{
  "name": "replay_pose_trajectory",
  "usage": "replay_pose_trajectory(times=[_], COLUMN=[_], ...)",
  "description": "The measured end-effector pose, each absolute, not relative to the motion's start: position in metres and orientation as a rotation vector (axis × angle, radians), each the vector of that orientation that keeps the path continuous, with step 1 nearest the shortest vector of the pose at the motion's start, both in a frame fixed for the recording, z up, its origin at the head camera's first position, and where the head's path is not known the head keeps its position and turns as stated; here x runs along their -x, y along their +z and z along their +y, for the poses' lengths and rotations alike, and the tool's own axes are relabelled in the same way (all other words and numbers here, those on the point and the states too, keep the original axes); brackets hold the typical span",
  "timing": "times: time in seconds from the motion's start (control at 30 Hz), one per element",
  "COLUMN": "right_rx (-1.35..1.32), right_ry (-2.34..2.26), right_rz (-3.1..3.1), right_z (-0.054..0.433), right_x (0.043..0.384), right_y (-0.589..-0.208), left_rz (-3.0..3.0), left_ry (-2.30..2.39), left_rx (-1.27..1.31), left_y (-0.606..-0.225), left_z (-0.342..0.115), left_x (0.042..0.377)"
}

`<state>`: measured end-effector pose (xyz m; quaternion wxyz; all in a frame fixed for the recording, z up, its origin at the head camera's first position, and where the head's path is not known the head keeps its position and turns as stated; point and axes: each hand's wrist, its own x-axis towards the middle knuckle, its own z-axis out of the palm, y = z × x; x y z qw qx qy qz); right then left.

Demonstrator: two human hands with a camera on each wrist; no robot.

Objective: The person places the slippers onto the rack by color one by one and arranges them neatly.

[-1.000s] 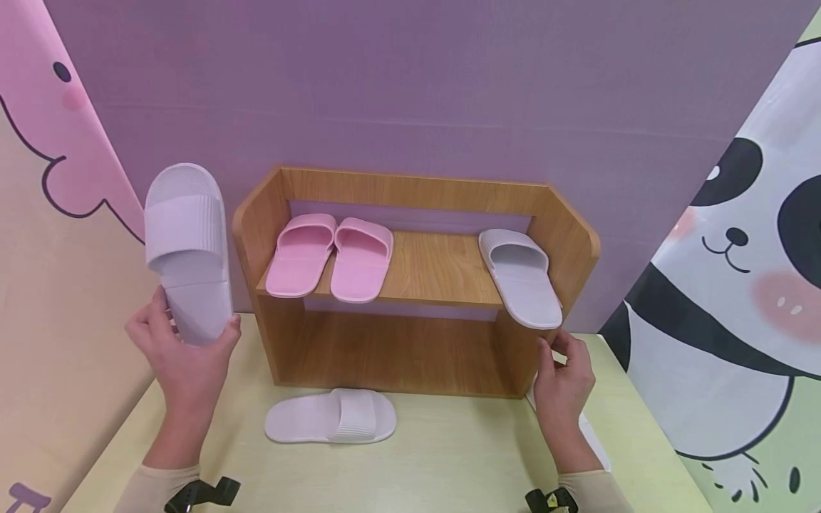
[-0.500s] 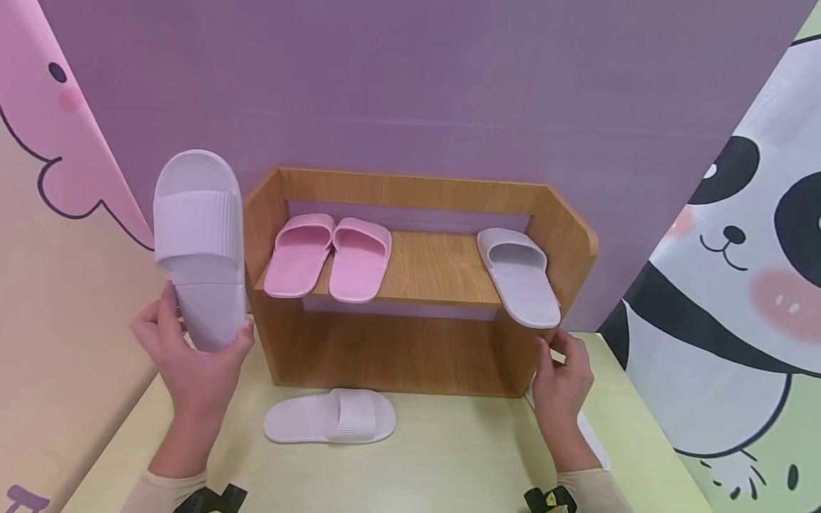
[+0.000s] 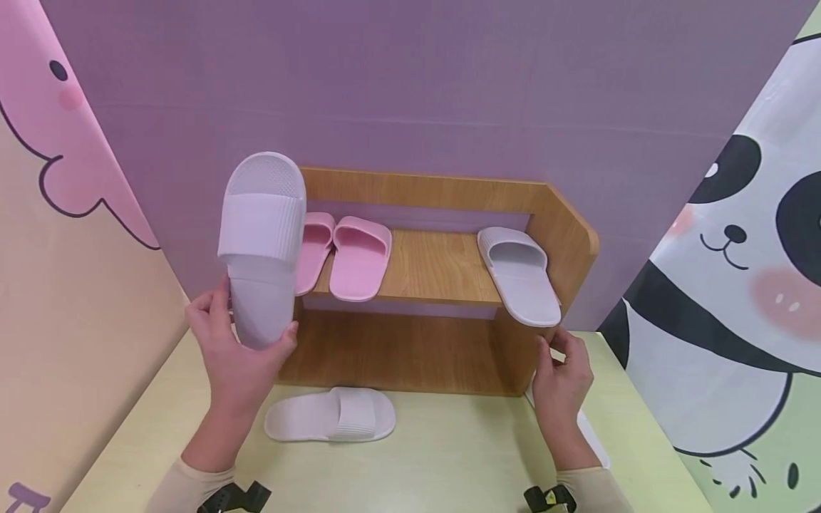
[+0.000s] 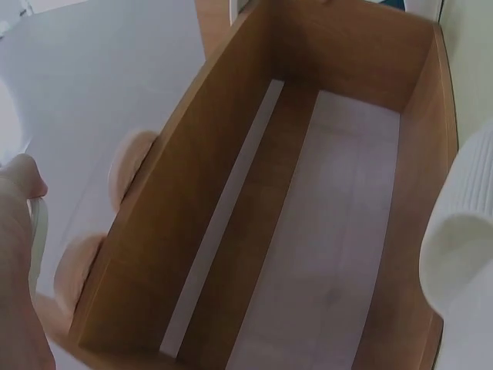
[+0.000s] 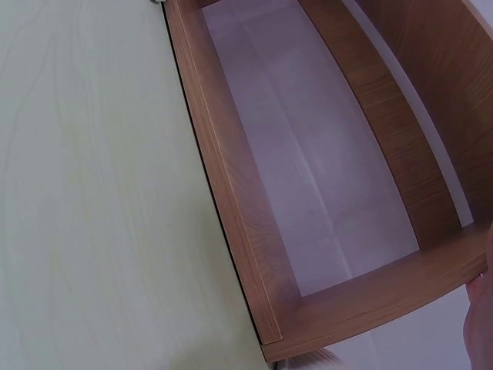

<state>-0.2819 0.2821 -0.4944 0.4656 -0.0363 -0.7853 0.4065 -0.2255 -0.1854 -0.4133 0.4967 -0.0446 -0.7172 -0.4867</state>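
Observation:
My left hand [image 3: 240,370] pinches the heel end of a pale lilac slide slipper [image 3: 263,221], held upright, toe up, before the left end of a wooden shoe rack [image 3: 410,353]. The slipper hides the rack's left side and part of one pink slipper [image 3: 312,256]. A second pink slipper [image 3: 362,260] stands beside it on the upper shelf. At that shelf's right end sits another pale slipper [image 3: 522,274], heel overhanging the front edge. Just below it my right hand [image 3: 564,381] grips the front edge of the rack's right side panel, fingers curled.
A pale slipper [image 3: 330,415] lies sideways on the table [image 3: 449,456] in front of the rack. Something flat and white [image 3: 593,438] lies partly hidden behind my right forearm. A purple wall [image 3: 410,85] stands behind, with a panda-printed panel [image 3: 725,320] at right.
My left hand has carried the upright slipper rightward, from left of the rack to in front of its left end. The right hand and the other slippers have stayed in place.

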Motion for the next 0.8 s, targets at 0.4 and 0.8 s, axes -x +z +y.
replay_pose_trajectory(times=[0.4,0.8], right_rx=[0.047,0.042], right_ry=[1.001,1.004], right_rz=[-1.899,-1.892], right_z=[0.283,0.282], right_x=[0.283,0.282], right_y=[-0.494,-0.493], left_rz=[-1.968,-2.231], left_ry=[-1.217,-1.153], left_rx=[0.172,0.180], left_y=[-0.398,-0.370], left_z=[-0.153,-0.121], left_x=[0.227,0.231])
